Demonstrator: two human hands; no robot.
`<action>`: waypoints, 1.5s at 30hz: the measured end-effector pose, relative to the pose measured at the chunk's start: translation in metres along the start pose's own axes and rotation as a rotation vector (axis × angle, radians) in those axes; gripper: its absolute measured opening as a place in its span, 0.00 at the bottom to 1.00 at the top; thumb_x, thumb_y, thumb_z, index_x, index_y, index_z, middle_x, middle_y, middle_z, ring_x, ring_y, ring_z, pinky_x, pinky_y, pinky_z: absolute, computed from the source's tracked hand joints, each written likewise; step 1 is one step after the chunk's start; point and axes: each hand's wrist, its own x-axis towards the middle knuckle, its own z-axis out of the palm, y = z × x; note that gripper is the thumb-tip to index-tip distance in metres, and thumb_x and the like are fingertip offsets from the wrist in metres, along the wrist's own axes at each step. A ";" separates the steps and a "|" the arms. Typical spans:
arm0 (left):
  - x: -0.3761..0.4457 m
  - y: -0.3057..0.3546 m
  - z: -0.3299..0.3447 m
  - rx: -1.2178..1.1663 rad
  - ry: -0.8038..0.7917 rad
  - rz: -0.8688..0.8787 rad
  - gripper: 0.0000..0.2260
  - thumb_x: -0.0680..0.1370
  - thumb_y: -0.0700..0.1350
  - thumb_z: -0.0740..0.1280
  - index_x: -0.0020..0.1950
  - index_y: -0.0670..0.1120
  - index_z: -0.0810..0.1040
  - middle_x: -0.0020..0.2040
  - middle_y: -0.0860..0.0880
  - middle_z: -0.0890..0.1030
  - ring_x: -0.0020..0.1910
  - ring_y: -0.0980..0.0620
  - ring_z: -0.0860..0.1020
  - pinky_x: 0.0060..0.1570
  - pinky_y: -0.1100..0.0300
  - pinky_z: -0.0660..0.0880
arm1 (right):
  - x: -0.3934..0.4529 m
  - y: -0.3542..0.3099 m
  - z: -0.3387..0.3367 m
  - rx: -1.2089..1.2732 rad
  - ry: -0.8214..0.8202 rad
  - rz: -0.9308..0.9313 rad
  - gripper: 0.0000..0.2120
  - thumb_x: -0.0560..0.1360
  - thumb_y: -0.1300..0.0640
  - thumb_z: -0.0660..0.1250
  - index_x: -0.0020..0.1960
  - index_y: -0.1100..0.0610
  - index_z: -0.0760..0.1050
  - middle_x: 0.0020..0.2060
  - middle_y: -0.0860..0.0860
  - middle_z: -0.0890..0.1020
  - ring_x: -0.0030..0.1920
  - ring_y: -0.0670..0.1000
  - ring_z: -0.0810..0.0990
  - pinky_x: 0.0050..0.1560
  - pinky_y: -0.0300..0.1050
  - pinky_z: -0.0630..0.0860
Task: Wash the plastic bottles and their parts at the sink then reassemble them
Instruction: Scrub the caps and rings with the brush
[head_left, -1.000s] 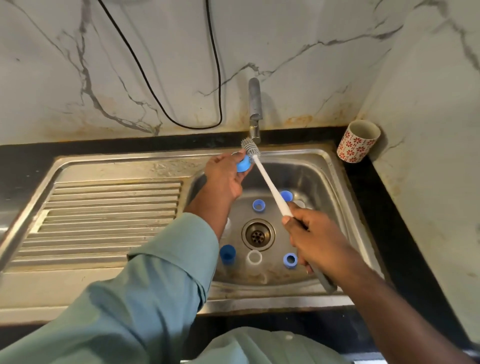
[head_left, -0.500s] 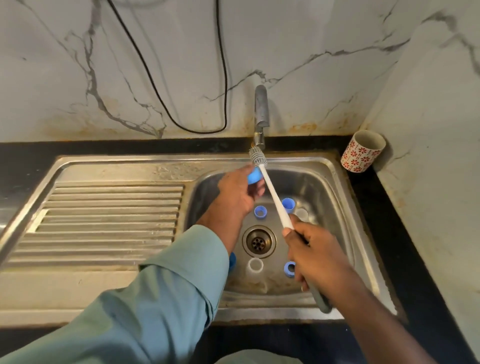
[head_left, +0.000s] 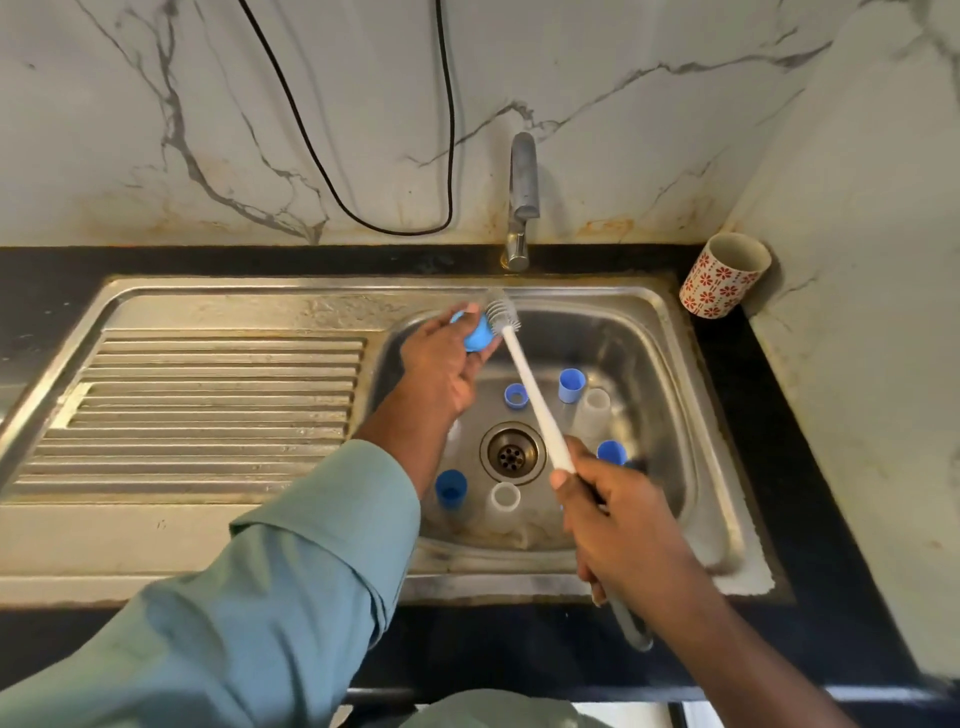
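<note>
Brush on blue cap at sink

Writing: none legible anywhere; only a red flower print on cup, standing in counter corner right of sink.

Left hand: fingers curled round blue cap, thumb on top, held over basin's back-left edge, well below and left of tap.

Right hand: fingers wrapped tight round bottle brush low on handle, grey end sticking out below the fist. Bristle head touching blue cap.

Basin floor, round drain: blue parts at back, right and front-left; clear bottles (pale, hard to make out) right of drain and in front.

Black cable hanging in a loop on marble wall.
</note>
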 end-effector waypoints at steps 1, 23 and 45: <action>-0.005 -0.006 0.000 0.106 -0.055 -0.029 0.10 0.76 0.35 0.71 0.57 0.39 0.78 0.55 0.39 0.82 0.50 0.44 0.84 0.44 0.52 0.84 | 0.004 0.000 0.000 0.013 0.018 0.018 0.11 0.82 0.52 0.60 0.45 0.37 0.70 0.34 0.52 0.77 0.27 0.47 0.73 0.28 0.42 0.77; 0.006 0.012 -0.013 -0.150 0.130 0.054 0.16 0.75 0.34 0.71 0.63 0.40 0.77 0.58 0.39 0.81 0.53 0.43 0.82 0.42 0.56 0.83 | 0.008 -0.002 0.001 -0.022 -0.036 0.013 0.07 0.81 0.51 0.61 0.51 0.47 0.78 0.32 0.51 0.76 0.25 0.46 0.71 0.26 0.41 0.73; 0.007 -0.001 -0.008 -0.088 0.172 0.067 0.15 0.77 0.33 0.69 0.63 0.39 0.74 0.58 0.40 0.79 0.53 0.44 0.81 0.44 0.55 0.83 | 0.007 -0.006 -0.004 -0.046 -0.067 0.057 0.09 0.82 0.51 0.60 0.58 0.48 0.76 0.32 0.50 0.75 0.26 0.46 0.73 0.27 0.43 0.77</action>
